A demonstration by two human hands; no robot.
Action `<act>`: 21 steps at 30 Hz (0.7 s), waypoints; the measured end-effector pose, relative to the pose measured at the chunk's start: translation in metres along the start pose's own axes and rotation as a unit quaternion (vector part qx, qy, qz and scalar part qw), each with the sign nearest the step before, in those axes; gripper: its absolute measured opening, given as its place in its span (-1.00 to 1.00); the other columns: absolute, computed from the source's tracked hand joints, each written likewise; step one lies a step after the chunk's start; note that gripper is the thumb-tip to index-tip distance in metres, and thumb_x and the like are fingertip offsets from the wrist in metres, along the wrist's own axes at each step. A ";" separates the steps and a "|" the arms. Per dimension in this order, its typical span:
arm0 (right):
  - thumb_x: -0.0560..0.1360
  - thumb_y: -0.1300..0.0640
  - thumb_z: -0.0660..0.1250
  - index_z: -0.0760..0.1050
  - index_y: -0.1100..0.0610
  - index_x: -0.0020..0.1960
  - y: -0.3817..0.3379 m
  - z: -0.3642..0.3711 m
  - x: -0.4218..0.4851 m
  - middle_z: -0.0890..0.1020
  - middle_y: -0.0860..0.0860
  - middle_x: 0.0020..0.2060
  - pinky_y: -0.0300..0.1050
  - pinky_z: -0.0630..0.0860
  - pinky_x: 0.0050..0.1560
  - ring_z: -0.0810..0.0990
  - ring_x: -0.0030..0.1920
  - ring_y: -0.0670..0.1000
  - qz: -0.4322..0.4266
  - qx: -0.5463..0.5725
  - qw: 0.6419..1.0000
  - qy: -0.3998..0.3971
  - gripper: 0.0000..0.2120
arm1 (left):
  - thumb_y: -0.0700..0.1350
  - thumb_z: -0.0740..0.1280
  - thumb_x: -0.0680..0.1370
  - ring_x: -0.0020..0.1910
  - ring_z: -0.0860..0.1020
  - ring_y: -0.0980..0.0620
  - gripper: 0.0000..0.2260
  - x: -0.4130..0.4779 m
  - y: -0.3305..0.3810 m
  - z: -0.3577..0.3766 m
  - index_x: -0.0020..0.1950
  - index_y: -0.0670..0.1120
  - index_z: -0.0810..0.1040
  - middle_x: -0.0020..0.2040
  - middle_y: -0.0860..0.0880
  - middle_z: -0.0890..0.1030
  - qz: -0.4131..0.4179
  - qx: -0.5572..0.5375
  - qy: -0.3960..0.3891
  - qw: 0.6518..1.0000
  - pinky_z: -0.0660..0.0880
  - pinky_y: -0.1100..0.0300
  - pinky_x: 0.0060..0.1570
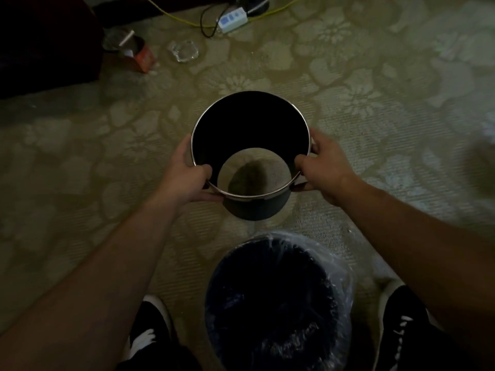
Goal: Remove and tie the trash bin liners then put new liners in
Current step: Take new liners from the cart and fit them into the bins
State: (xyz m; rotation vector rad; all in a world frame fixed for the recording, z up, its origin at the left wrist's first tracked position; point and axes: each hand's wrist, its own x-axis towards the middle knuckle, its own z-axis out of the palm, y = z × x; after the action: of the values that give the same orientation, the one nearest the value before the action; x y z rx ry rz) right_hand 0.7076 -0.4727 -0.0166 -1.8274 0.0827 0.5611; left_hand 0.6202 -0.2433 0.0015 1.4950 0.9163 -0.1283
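I hold a black open-ended bin sleeve [249, 124] with a shiny metal rim above the carpet; the floor shows through its open bottom. My left hand [187, 175] grips the rim on the left, thumb inside. My right hand [321, 167] grips the rim on the right, thumb curled over the edge. Below, between my feet, stands a dark trash bin [273, 303] with a clear plastic liner [337, 266] stretched over its rim.
Patterned beige carpet [375, 108] covers the floor. At the back lie an orange carton [143, 58], a clear glass ashtray [184, 50], a white power strip [231, 18] with cables, and dark furniture [45, 41] at far left. My black shoes [150, 328] flank the lined bin.
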 end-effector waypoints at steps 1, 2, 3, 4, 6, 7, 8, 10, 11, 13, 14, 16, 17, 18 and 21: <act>0.42 0.32 0.32 0.47 -0.21 0.29 -0.012 -0.005 -0.005 0.61 0.03 0.13 0.24 0.69 -0.22 0.67 0.02 0.19 -0.005 0.001 1.000 -0.001 -0.43 | -0.45 0.23 0.49 -0.06 0.68 -0.20 -0.21 -0.009 0.013 -0.001 0.50 0.32 0.25 0.30 -0.12 0.53 0.008 -0.001 0.003 1.000 0.64 -0.07 -0.31; 0.40 0.30 0.32 0.47 -0.23 0.28 -0.025 -0.010 -0.011 0.62 0.04 0.12 0.25 0.69 -0.23 0.68 0.03 0.21 -0.010 0.000 1.000 -0.002 -0.42 | -0.44 0.23 0.47 -0.07 0.68 -0.18 -0.20 -0.021 0.025 -0.003 0.49 0.32 0.25 0.30 -0.09 0.53 0.015 -0.001 0.005 1.000 0.64 -0.05 -0.30; 0.39 0.30 0.32 0.48 -0.24 0.28 -0.038 -0.015 -0.018 0.63 0.05 0.12 0.25 0.68 -0.24 0.68 0.03 0.22 -0.016 0.001 1.000 -0.004 -0.41 | -0.44 0.24 0.45 -0.04 0.68 -0.17 -0.19 -0.034 0.036 -0.005 0.48 0.34 0.26 0.29 -0.05 0.52 0.022 -0.001 0.005 1.000 0.64 -0.05 -0.29; 0.40 0.32 0.31 0.48 -0.25 0.29 -0.052 -0.020 -0.027 0.64 0.06 0.11 0.24 0.68 -0.25 0.68 0.02 0.23 -0.019 0.002 1.000 -0.007 -0.40 | -0.44 0.24 0.43 0.01 0.67 -0.17 -0.17 -0.050 0.047 -0.007 0.47 0.36 0.27 0.30 -0.01 0.51 0.027 -0.002 0.001 1.000 0.65 -0.04 -0.28; 0.45 0.38 0.29 0.47 -0.23 0.34 -0.078 -0.032 -0.051 0.65 0.07 0.12 0.23 0.68 -0.26 0.69 0.01 0.23 -0.025 0.003 1.000 -0.012 -0.36 | -0.45 0.25 0.40 0.06 0.65 -0.16 -0.16 -0.084 0.061 -0.015 0.42 0.39 0.31 0.29 0.01 0.50 0.033 -0.009 -0.006 0.999 0.65 -0.04 -0.26; 0.46 0.40 0.28 0.47 -0.22 0.36 -0.091 -0.038 -0.067 0.65 0.07 0.12 0.23 0.68 -0.26 0.69 0.01 0.22 -0.030 0.004 0.999 -0.018 -0.35 | -0.46 0.25 0.39 0.07 0.65 -0.17 -0.15 -0.103 0.066 -0.020 0.40 0.40 0.32 0.28 0.00 0.51 0.033 -0.017 -0.005 0.999 0.65 -0.04 -0.26; 0.46 0.42 0.27 0.47 -0.22 0.36 -0.104 -0.043 -0.083 0.65 0.07 0.12 0.24 0.68 -0.25 0.68 0.01 0.21 -0.036 0.005 0.999 -0.025 -0.34 | -0.46 0.25 0.38 0.08 0.64 -0.18 -0.15 -0.123 0.070 -0.026 0.39 0.40 0.33 0.27 -0.02 0.52 0.034 -0.025 -0.006 0.999 0.65 -0.03 -0.26; 0.45 0.43 0.27 0.49 -0.19 0.35 -0.125 -0.048 -0.120 0.65 0.07 0.11 0.25 0.68 -0.24 0.68 0.03 0.21 -0.049 -0.005 0.998 -0.047 -0.34 | -0.47 0.26 0.38 0.10 0.64 -0.23 -0.13 -0.164 0.072 -0.040 0.40 0.41 0.32 0.29 -0.06 0.51 0.035 -0.022 -0.008 0.999 0.65 -0.03 -0.25; 0.44 0.43 0.28 0.50 -0.18 0.35 -0.134 -0.050 -0.138 0.65 0.06 0.12 0.25 0.68 -0.24 0.67 0.04 0.21 -0.062 -0.010 0.997 -0.052 -0.34 | -0.47 0.26 0.40 0.09 0.65 -0.23 -0.13 -0.184 0.072 -0.046 0.42 0.41 0.31 0.30 -0.08 0.51 0.040 -0.023 -0.011 0.999 0.65 -0.04 -0.24; 0.42 0.41 0.30 0.49 -0.17 0.36 -0.149 -0.053 -0.174 0.62 0.00 0.13 0.22 0.69 -0.25 0.67 0.04 0.18 -0.097 -0.028 0.993 -0.056 -0.35 | -0.47 0.24 0.46 0.03 0.69 -0.18 -0.15 -0.224 0.073 -0.055 0.45 0.40 0.27 0.34 -0.09 0.47 0.053 -0.045 -0.012 0.998 0.65 -0.06 -0.23; 0.42 0.40 0.31 0.48 -0.17 0.35 -0.157 -0.056 -0.191 0.61 -0.03 0.13 0.19 0.69 -0.26 0.66 0.05 0.16 -0.118 -0.037 0.991 -0.057 -0.36 | -0.46 0.23 0.49 0.02 0.70 -0.16 -0.16 -0.242 0.073 -0.059 0.47 0.40 0.25 0.34 -0.09 0.46 0.065 -0.054 -0.010 0.996 0.65 -0.07 -0.22; 0.44 0.40 0.31 0.47 -0.19 0.35 -0.169 -0.063 -0.223 0.58 -0.05 0.15 0.15 0.69 -0.27 0.64 0.07 0.14 -0.151 -0.043 0.986 -0.058 -0.36 | -0.45 0.21 0.52 -0.01 0.71 -0.15 -0.18 -0.275 0.075 -0.066 0.50 0.39 0.22 0.31 -0.08 0.48 0.095 -0.062 -0.009 0.994 0.65 -0.08 -0.21; 0.45 0.40 0.30 0.47 -0.21 0.36 -0.172 -0.068 -0.238 0.58 -0.05 0.16 0.15 0.69 -0.28 0.64 0.10 0.14 -0.160 -0.037 0.985 -0.057 -0.35 | -0.45 0.20 0.53 -0.03 0.71 -0.14 -0.18 -0.291 0.075 -0.068 0.50 0.39 0.21 0.28 -0.07 0.50 0.109 -0.064 -0.012 0.992 0.65 -0.08 -0.20; 0.45 0.40 0.30 0.46 -0.24 0.36 -0.173 -0.073 -0.252 0.58 -0.05 0.16 0.16 0.69 -0.28 0.63 0.12 0.13 -0.164 -0.030 0.984 -0.057 -0.33 | -0.45 0.20 0.54 -0.05 0.72 -0.12 -0.19 -0.307 0.075 -0.070 0.51 0.38 0.21 0.24 -0.05 0.50 0.117 -0.064 -0.016 0.991 0.65 -0.07 -0.21; 0.44 0.42 0.28 0.48 -0.27 0.34 -0.162 -0.086 -0.292 0.61 -0.07 0.14 0.15 0.69 -0.27 0.64 0.12 0.13 -0.153 -0.007 0.986 -0.059 -0.31 | -0.46 0.20 0.53 -0.03 0.71 -0.13 -0.21 -0.349 0.070 -0.070 0.48 0.38 0.28 0.22 -0.04 0.50 0.123 -0.053 -0.033 0.990 0.65 -0.04 -0.24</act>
State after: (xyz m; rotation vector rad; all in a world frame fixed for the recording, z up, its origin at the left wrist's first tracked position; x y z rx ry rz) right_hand 0.5317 -0.5623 0.2665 -1.7724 -0.2795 0.4508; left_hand 0.3973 -0.3307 0.2739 1.4834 0.6689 0.0511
